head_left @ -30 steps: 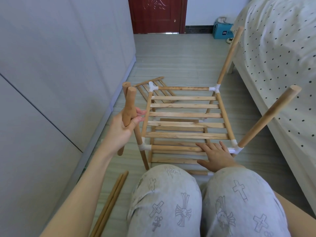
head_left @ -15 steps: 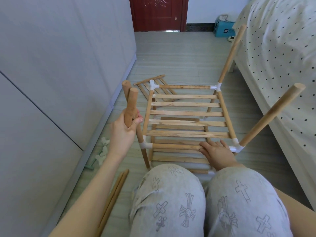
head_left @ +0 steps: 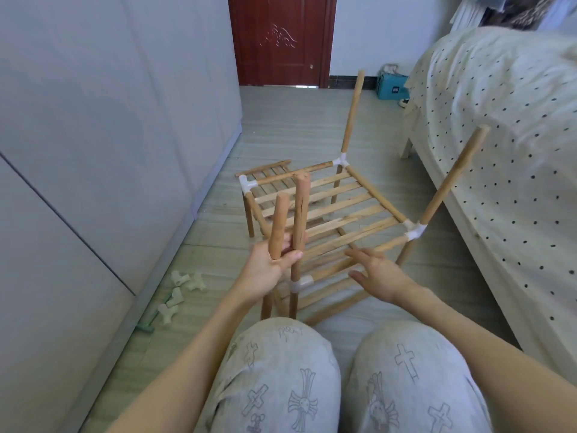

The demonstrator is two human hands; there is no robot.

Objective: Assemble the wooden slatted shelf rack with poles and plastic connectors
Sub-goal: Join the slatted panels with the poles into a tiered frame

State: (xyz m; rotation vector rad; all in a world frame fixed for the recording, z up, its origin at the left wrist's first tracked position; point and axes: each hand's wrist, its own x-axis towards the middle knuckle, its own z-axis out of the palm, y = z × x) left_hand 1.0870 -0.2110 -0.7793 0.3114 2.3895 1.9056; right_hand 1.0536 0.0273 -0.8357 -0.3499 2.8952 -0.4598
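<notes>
- The left hand [head_left: 265, 270] is curled round a loose pole [head_left: 278, 225], held near its lower end and about upright. Some of its fingers seem also to touch the near-left upright [head_left: 300, 214] of the rack [head_left: 327, 210].
- The right hand [head_left: 379, 275] is open, fingers spread and fairly straight, hovering just over the rack's near rail; I cannot tell whether it touches the wood.
- The rack stands on the floor [head_left: 296, 120] before the knees, turned at an angle. Three uprights stand in white connectors [head_left: 415, 232]; the far-left connector [head_left: 248, 184] carries no upright above it.
- Spare connectors [head_left: 175, 296] lie by the wall on the left, and a second slatted panel [head_left: 265, 170] lies behind the rack.
- Judged step: the loose pole probably goes into that far-left connector.
- To do it well, steady the frame with the right hand first.
- Line the pole up straight with the socket, then press down along its axis. A tilted entry may jam or lever the other joints loose.
</notes>
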